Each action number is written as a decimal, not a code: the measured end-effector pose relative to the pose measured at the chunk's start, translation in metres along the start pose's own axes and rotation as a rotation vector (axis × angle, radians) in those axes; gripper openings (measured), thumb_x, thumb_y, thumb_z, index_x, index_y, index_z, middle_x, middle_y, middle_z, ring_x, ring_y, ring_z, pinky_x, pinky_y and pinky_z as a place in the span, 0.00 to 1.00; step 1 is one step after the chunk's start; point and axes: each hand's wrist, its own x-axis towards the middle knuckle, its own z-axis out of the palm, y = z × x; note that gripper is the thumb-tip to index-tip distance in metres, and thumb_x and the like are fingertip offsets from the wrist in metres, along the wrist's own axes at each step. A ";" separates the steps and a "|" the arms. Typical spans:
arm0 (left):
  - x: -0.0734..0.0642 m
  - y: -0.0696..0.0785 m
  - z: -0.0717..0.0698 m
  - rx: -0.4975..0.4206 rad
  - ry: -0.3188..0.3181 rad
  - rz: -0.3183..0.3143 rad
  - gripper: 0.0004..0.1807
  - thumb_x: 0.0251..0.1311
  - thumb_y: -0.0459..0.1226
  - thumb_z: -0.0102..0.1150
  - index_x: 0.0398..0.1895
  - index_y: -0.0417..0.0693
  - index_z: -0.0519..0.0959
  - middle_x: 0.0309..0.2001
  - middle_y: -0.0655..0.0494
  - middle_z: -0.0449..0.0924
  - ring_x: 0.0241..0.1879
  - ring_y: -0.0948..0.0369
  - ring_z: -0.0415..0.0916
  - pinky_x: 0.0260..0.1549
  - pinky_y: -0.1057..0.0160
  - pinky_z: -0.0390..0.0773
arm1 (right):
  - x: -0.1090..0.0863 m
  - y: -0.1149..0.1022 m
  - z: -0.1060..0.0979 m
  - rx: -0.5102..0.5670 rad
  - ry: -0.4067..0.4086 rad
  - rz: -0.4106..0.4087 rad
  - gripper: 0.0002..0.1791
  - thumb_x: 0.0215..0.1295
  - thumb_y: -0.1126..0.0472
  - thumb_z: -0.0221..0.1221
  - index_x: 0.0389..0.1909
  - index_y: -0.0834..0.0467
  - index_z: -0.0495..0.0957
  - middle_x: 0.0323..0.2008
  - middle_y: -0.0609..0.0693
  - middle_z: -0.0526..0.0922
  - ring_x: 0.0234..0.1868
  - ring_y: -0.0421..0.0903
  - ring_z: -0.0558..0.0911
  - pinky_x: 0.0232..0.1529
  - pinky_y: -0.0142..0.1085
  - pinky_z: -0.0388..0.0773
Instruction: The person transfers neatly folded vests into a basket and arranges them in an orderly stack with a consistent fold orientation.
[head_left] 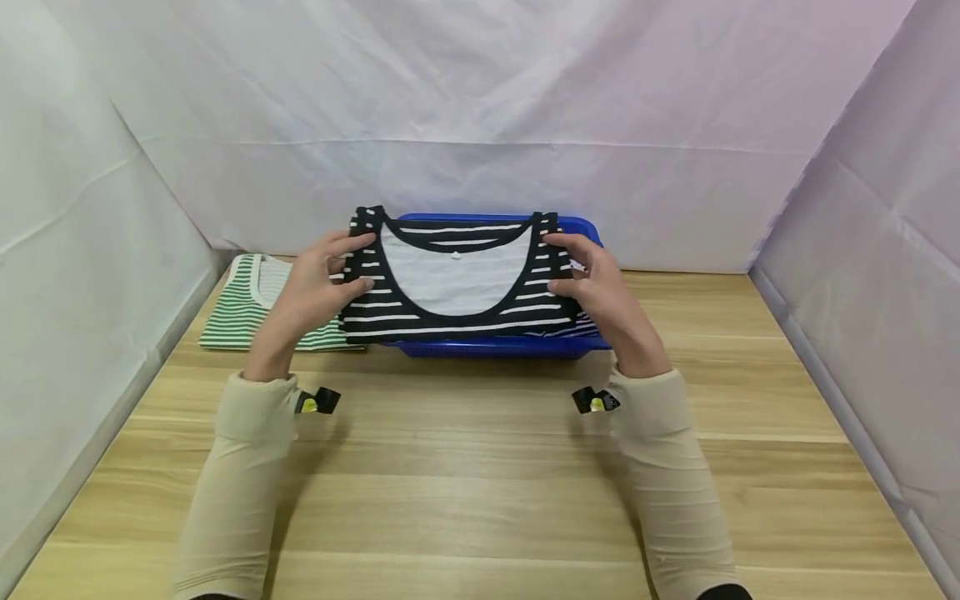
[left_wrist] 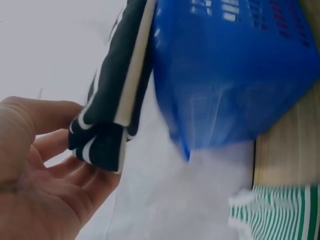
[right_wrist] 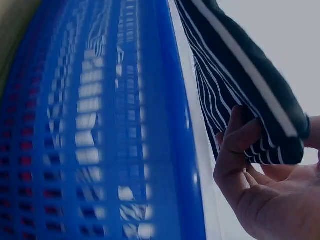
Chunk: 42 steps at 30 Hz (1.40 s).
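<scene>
Between both hands is a folded black and white striped shirt (head_left: pixel 459 321), its scoop neck showing a white inside. My left hand (head_left: pixel 318 271) grips its left edge, thumb on the near face and fingers beneath in the left wrist view. On the opposite edge, my right hand (head_left: pixel 596 279) holds the folded layers, with fingers curled under them in the right wrist view. The shirt is held above a blue plastic basket (head_left: pixel 495 347), covering most of its opening. Through the slots of the basket wall (right_wrist: pixel 165 100), pieces of cloth are visible.
A green and white striped shirt (head_left: pixel 228 317) lies folded on the wooden table (head_left: pixel 480 483), left of the basket. White cloth walls (head_left: pixel 480 100) enclose the table at the back and both sides.
</scene>
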 end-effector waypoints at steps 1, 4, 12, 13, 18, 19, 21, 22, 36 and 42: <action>0.003 0.001 0.004 -0.008 -0.002 0.001 0.34 0.68 0.32 0.63 0.77 0.52 0.68 0.83 0.43 0.48 0.75 0.34 0.60 0.72 0.40 0.66 | 0.000 0.001 -0.004 0.003 0.012 -0.002 0.35 0.66 0.76 0.58 0.75 0.59 0.67 0.80 0.52 0.59 0.83 0.46 0.52 0.78 0.49 0.58; 0.011 0.003 0.014 -0.017 -0.012 0.004 0.31 0.69 0.33 0.63 0.75 0.50 0.72 0.82 0.44 0.51 0.75 0.34 0.61 0.72 0.41 0.67 | 0.000 0.002 -0.013 -0.013 0.043 0.013 0.33 0.67 0.76 0.57 0.74 0.61 0.68 0.80 0.53 0.59 0.83 0.49 0.52 0.81 0.52 0.52; 0.026 0.002 0.034 0.087 -0.023 0.015 0.23 0.69 0.35 0.63 0.66 0.44 0.79 0.78 0.41 0.63 0.70 0.35 0.69 0.65 0.40 0.74 | 0.004 0.010 -0.020 -0.154 0.037 0.079 0.33 0.69 0.74 0.55 0.76 0.59 0.67 0.81 0.57 0.57 0.78 0.59 0.63 0.65 0.47 0.73; 0.027 0.002 0.036 0.106 -0.018 0.021 0.23 0.69 0.35 0.63 0.66 0.43 0.79 0.77 0.41 0.63 0.68 0.35 0.71 0.64 0.40 0.75 | 0.005 0.011 -0.020 -0.174 0.038 0.077 0.33 0.70 0.74 0.55 0.76 0.59 0.67 0.81 0.58 0.57 0.77 0.59 0.65 0.61 0.44 0.74; 0.031 0.000 0.044 0.189 -0.010 0.044 0.25 0.68 0.34 0.64 0.68 0.41 0.78 0.77 0.40 0.64 0.60 0.41 0.75 0.56 0.42 0.77 | 0.010 0.017 -0.015 -0.339 0.074 0.065 0.32 0.70 0.72 0.55 0.75 0.57 0.68 0.78 0.60 0.63 0.49 0.52 0.81 0.41 0.35 0.73; 0.032 0.000 0.046 0.205 -0.013 0.052 0.25 0.68 0.34 0.64 0.68 0.41 0.77 0.77 0.40 0.63 0.57 0.42 0.75 0.54 0.44 0.77 | 0.011 0.018 -0.014 -0.378 0.082 0.065 0.32 0.69 0.71 0.56 0.75 0.57 0.69 0.78 0.60 0.64 0.38 0.49 0.80 0.36 0.35 0.72; 0.034 -0.001 0.049 0.236 -0.020 0.075 0.26 0.67 0.33 0.64 0.68 0.40 0.77 0.76 0.39 0.64 0.51 0.45 0.75 0.49 0.47 0.75 | 0.012 0.019 -0.012 -0.445 0.096 0.068 0.32 0.68 0.71 0.56 0.74 0.57 0.70 0.76 0.62 0.66 0.22 0.45 0.68 0.28 0.36 0.67; 0.035 -0.002 0.051 0.247 -0.024 0.086 0.26 0.67 0.32 0.64 0.68 0.40 0.77 0.76 0.39 0.64 0.48 0.46 0.74 0.47 0.48 0.74 | 0.012 0.019 -0.011 -0.473 0.101 0.066 0.32 0.67 0.72 0.56 0.73 0.58 0.70 0.75 0.63 0.68 0.17 0.44 0.61 0.26 0.36 0.64; 0.038 -0.001 0.071 0.430 -0.072 0.136 0.26 0.65 0.29 0.59 0.67 0.36 0.77 0.75 0.37 0.66 0.67 0.40 0.72 0.44 0.50 0.72 | 0.015 0.033 -0.002 -0.684 0.150 0.046 0.31 0.59 0.74 0.51 0.67 0.63 0.74 0.63 0.66 0.79 0.18 0.45 0.57 0.24 0.39 0.57; 0.038 0.000 0.075 0.495 -0.054 0.157 0.25 0.67 0.30 0.58 0.67 0.36 0.77 0.74 0.39 0.67 0.61 0.41 0.77 0.38 0.53 0.72 | 0.016 0.038 0.001 -0.732 0.195 -0.006 0.26 0.61 0.73 0.52 0.61 0.64 0.78 0.60 0.66 0.80 0.37 0.56 0.71 0.39 0.46 0.67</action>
